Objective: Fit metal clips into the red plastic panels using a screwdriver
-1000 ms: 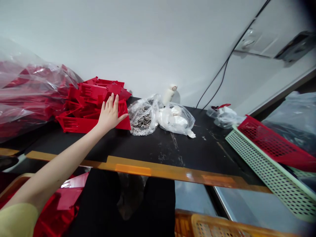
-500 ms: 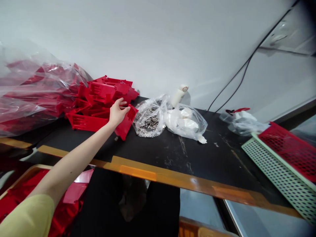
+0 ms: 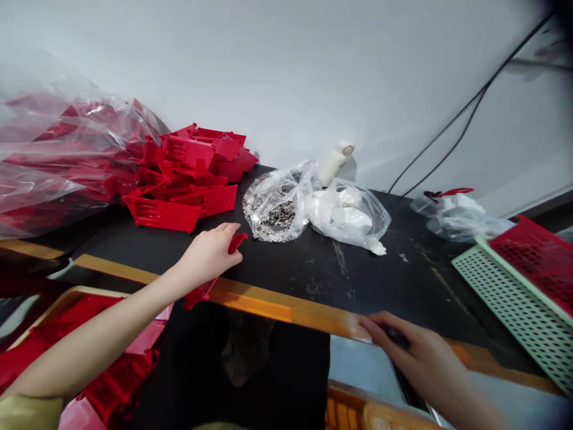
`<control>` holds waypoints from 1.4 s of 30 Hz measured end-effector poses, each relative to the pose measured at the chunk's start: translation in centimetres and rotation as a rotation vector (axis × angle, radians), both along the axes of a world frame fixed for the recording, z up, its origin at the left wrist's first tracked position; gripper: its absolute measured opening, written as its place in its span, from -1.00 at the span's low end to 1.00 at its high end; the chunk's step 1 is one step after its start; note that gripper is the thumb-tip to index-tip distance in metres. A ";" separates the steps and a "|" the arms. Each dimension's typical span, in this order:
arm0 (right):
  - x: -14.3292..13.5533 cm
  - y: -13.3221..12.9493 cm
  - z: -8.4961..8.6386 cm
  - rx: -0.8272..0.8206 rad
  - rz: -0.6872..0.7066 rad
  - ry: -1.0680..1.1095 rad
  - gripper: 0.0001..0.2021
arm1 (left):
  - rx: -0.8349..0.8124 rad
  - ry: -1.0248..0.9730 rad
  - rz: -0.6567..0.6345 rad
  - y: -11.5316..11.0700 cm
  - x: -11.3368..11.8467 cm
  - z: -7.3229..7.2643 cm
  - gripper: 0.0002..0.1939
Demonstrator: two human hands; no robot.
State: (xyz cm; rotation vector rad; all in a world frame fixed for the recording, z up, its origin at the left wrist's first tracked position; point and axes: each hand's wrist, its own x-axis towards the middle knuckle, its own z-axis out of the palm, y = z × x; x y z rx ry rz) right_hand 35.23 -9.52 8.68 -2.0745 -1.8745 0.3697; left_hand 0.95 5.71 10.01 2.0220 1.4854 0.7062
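Note:
My left hand (image 3: 213, 254) grips a red plastic part (image 3: 201, 294) over the front edge of the black table (image 3: 308, 269). Behind it lies a pile of red parts (image 3: 188, 173). Toward the right, my right hand (image 3: 409, 352) is closed round a dark, slim object (image 3: 397, 337), blurred and mostly hidden by the fingers. A clear bag of small metal pieces (image 3: 280, 209) lies beyond my left hand, beside a clear bag of white items (image 3: 351, 215).
A large clear bag of red parts (image 3: 67, 161) fills the left. Below it is a bin of red parts (image 3: 76, 289). Green and red perforated baskets (image 3: 505, 298) sit at the right, near another plastic bag (image 3: 465, 218). A white bottle (image 3: 335, 161) stands behind.
My left hand has drawn the red part from the pile toward the table's front edge. My right hand has come into view with a dark object.

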 end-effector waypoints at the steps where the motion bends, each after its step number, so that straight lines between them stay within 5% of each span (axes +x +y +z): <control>1: -0.7 1.4 0.2 -0.071 0.044 0.010 -0.58 | -0.028 -0.059 -0.010 0.2 -0.4 0.0 -0.41; 5: -1.6 7.4 0.4 -0.083 0.069 -0.026 -0.61 | -0.182 -0.367 -0.007 1.6 -2.4 0.0 -0.56; 11: -1.8 15.2 -3.0 0.078 0.105 -0.106 -0.66 | -0.218 -0.815 0.292 2.9 -4.4 -1.9 -0.51; 15: -2.6 17.2 -5.0 0.205 0.276 -0.088 -0.71 | -0.195 -1.024 0.461 1.6 -5.9 -3.0 -0.55; 19: -4.0 17.4 -5.0 0.363 0.327 -0.078 -0.70 | -0.195 -1.142 0.570 -0.5 -6.9 -4.3 -0.58; 25: -9.3 18.6 -3.1 0.383 0.569 -0.028 -0.75 | -0.215 -1.167 0.580 -2.7 -4.5 -5.8 -0.57; 32: -12.8 22.6 -3.7 0.238 0.758 0.004 -0.87 | -0.304 -1.037 0.515 -5.2 -3.4 -5.7 -0.57; 42: -13.3 22.8 -2.5 0.219 0.605 0.509 -0.85 | -0.221 -0.856 0.433 -5.1 -4.1 -6.2 -0.59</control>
